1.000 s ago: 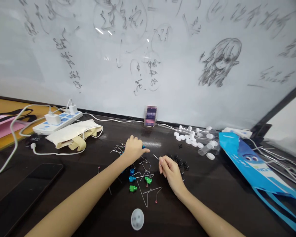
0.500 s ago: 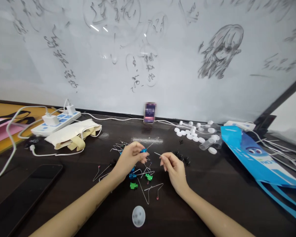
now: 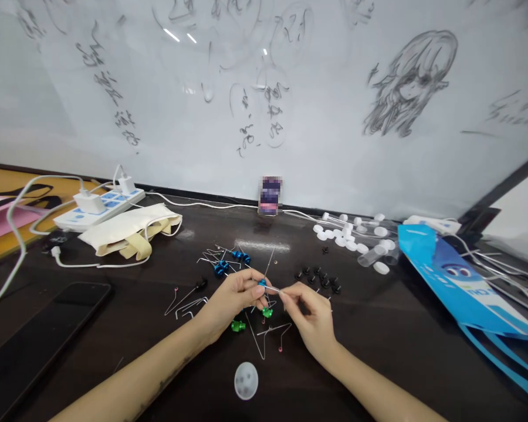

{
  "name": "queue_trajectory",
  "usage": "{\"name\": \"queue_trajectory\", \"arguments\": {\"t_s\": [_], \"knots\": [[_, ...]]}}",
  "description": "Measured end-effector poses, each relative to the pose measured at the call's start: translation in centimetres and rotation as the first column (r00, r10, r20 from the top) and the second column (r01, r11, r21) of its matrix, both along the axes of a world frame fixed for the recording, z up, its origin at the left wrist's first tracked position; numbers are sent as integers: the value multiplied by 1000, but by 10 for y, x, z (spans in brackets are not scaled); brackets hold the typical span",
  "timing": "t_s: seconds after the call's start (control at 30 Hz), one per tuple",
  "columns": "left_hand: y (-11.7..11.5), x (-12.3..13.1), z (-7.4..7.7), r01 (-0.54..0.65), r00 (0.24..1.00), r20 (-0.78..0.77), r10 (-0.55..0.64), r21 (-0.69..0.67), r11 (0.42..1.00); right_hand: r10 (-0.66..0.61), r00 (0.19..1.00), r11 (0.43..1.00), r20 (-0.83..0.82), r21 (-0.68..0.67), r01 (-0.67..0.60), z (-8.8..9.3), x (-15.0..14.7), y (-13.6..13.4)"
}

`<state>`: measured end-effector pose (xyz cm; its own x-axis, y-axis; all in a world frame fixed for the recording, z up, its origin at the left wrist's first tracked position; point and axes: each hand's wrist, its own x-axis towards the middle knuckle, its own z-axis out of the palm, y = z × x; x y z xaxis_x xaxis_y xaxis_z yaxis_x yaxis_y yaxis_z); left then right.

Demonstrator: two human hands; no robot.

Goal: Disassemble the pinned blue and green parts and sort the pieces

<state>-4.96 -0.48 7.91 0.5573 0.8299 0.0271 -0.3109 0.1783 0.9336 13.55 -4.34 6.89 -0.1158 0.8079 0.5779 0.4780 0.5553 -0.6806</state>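
Note:
My left hand (image 3: 240,293) pinches a small blue metal fitting (image 3: 262,282), from which a thin wire slants upward. My right hand (image 3: 310,310) grips a thin silver metal rod (image 3: 271,288) between thumb and fingertips. The rod's far end meets the fitting; whether it sits inside cannot be seen. Around my left hand lie more blue fittings (image 3: 221,268) with bent wires, several L-shaped metal rods (image 3: 191,306) and a green fitting (image 3: 237,326). Another green fitting (image 3: 267,312) lies just below the fingertips, near a bent wire with a pink end (image 3: 280,349).
Several black screw-like pieces (image 3: 317,275) lie beyond my right hand. White caps (image 3: 341,240) and clear tubes (image 3: 372,255) are at back right, beside a blue bag (image 3: 453,281). A translucent oval container (image 3: 246,381) stands in front; a black phone (image 3: 48,346) lies left.
My hands have come together, and the rod in my right hand has moved left to the blue fitting. My left hand has lowered slightly. The view has shifted a little.

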Motion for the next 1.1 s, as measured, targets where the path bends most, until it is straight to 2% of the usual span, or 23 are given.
{"name": "queue_trajectory", "arguments": {"t_s": [0.2,0.4,0.57,0.73,0.93,1.1], "knots": [[-3,3,1,-7,1000,-4,7,74,997,5,1000,1000,-1,-25,-5,1,-3,-2],[-4,3,6,-95,990,-93,103,84,992,38,998,995,-46,-88,-42,-1,-3,-3],[2,-1,0,-61,996,-63,62,30,998,24,994,990,-104,-137,-38,-5,-2,-2],[3,-3,4,-28,999,-32,28,12,1000,37,994,984,-101,-172,-54,-3,-3,-2],[0,-2,4,33,999,-34,-33,9,999,42,996,983,-73,-177,-54,-1,-3,-3],[2,-2,2,28,999,-47,-27,8,1000,44,997,986,-60,-161,-53,0,-4,-3]]}}
